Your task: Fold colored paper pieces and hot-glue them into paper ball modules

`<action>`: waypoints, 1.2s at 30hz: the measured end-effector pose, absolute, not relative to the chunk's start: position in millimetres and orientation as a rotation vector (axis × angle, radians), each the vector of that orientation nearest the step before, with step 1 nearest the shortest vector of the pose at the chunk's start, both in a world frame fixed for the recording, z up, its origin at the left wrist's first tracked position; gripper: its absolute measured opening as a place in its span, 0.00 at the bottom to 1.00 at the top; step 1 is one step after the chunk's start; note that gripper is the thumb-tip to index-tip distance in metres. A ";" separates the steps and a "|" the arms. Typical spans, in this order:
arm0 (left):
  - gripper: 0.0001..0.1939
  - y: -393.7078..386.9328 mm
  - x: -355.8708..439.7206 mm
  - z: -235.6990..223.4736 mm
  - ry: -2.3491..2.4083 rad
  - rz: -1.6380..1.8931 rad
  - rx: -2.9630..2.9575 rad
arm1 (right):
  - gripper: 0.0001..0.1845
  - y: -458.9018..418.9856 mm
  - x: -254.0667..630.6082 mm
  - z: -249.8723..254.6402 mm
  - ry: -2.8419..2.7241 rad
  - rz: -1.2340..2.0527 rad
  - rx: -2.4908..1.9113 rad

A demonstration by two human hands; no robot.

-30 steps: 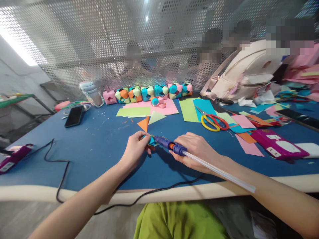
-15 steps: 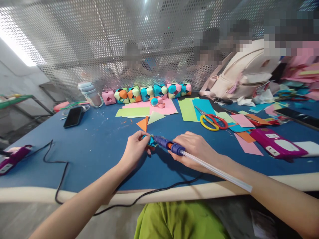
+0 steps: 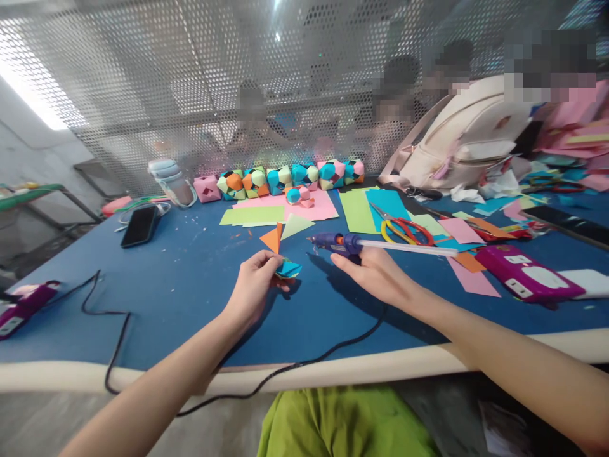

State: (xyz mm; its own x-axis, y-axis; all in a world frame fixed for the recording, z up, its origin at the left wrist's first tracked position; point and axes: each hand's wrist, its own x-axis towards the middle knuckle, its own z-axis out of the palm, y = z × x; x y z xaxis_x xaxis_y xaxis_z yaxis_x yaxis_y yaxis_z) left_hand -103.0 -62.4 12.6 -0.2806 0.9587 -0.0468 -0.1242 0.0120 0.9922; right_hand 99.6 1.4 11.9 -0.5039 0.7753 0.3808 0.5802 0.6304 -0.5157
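A small folded blue paper piece [image 3: 288, 270] with some green and orange at its edges is pinched in my left hand [image 3: 258, 279], just above the table. My right hand [image 3: 380, 273] is wrapped round a purple hot glue gun [image 3: 340, 243], with a long clear glue stick [image 3: 409, 247] poking out of its back. The gun's nozzle points left, apart from the paper piece and above it to the right. Beyond my left fingers lie an orange paper triangle [image 3: 271, 238] and a pale green one [image 3: 295, 225].
Several folded paper balls [image 3: 278, 181] line the mesh panel. Scissors [image 3: 404, 230] lie on coloured sheets at the right, near a purple power strip [image 3: 528, 273] and a backpack [image 3: 469, 139]. A phone [image 3: 139, 226] and bottle [image 3: 171, 181] are at the left; a black cord [image 3: 304, 363] crosses the front edge.
My right hand has drawn the glue gun away from the paper piece, up and to the right, and levelled it. My left hand stays in nearly the same place, still pinching the paper.
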 end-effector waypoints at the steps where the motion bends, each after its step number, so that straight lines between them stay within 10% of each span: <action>1: 0.08 -62.8 -102.9 13.4 1.330 1.448 0.943 | 0.17 4.6 98.8 9.7 -2.309 0.389 -1.146; 12: 0.06 -64.1 -103.6 15.1 1.319 1.479 0.975 | 0.23 -6.1 120.9 29.6 -2.507 -0.037 -1.355; 19: 0.08 -67.1 -97.0 16.8 1.359 1.454 1.072 | 0.12 -34.6 108.6 41.4 -2.366 0.756 -0.876; 36: 0.07 -73.6 -89.6 13.2 1.288 1.241 1.260 | 0.06 -28.5 75.8 6.1 -2.167 0.502 -0.644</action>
State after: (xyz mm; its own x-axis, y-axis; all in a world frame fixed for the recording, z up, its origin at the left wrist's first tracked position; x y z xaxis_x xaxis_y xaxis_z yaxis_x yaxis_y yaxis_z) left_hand -89.6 -73.6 13.2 -0.0552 0.9978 0.0355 0.0724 -0.0315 0.9969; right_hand 75.8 -28.5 6.1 -0.5480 0.5960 0.5870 0.2770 0.7914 -0.5450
